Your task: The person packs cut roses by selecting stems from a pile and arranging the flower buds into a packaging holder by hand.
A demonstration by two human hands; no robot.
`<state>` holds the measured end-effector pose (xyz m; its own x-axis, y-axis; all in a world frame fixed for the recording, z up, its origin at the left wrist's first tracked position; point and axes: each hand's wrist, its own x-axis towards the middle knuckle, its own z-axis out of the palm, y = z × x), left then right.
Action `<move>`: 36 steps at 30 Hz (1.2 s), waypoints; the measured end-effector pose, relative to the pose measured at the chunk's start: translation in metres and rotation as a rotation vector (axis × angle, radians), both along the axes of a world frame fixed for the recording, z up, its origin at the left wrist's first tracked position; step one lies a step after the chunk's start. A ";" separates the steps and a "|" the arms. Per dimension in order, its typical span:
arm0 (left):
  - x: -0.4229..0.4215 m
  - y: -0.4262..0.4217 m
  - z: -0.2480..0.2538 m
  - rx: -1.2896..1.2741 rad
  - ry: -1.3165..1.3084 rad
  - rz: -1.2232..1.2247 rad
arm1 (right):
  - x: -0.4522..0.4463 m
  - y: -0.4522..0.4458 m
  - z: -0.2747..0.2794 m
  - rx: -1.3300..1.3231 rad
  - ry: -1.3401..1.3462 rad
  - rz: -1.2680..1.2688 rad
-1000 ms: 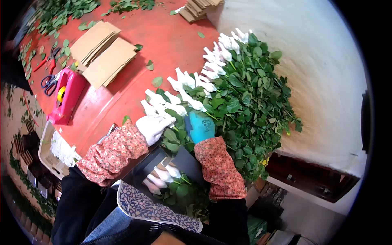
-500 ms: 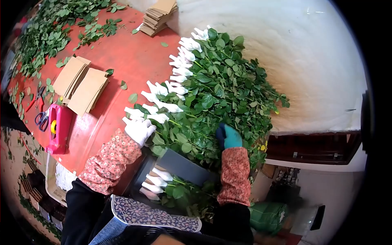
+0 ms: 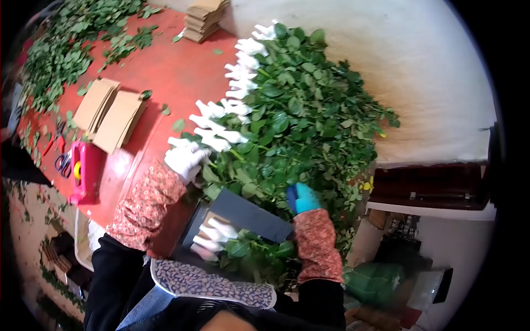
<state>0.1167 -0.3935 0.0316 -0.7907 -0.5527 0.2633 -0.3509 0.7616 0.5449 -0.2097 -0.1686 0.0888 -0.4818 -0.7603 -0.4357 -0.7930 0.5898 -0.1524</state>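
Observation:
My left hand [image 3: 186, 160], in a white knit glove, is closed around the head end of a stem at the near end of a row of white-netted roses [image 3: 212, 139]. Its fingertips are partly hidden. My right hand [image 3: 302, 198], in a teal and blue glove, is curled into the leafy stems [image 3: 287, 160]; what it grips is hidden among the leaves. Below and between my hands stands a dark grey box-like holder [image 3: 248, 216]. A smaller bunch of netted roses [image 3: 218, 234] lies in it on brown cardboard, stems to the right.
On the red table [image 3: 176, 66] lie folded cardboard pieces [image 3: 113, 116], a pink tape dispenser [image 3: 85, 174], scissors [image 3: 62, 164] and red-handled pruners [image 3: 52, 144]. Another cardboard stack [image 3: 204, 19] and loose leaves [image 3: 61, 60] are farther back. A pale wall [image 3: 430, 83] bounds the right.
My right hand has moved slightly toward me and left, still among the leaves. My left hand stays at the near rose heads, shifted slightly. The whole view has also tilted a little.

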 end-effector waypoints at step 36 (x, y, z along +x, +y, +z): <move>0.084 0.025 0.042 0.603 -0.242 0.158 | 0.133 0.030 0.168 -0.287 -0.406 0.469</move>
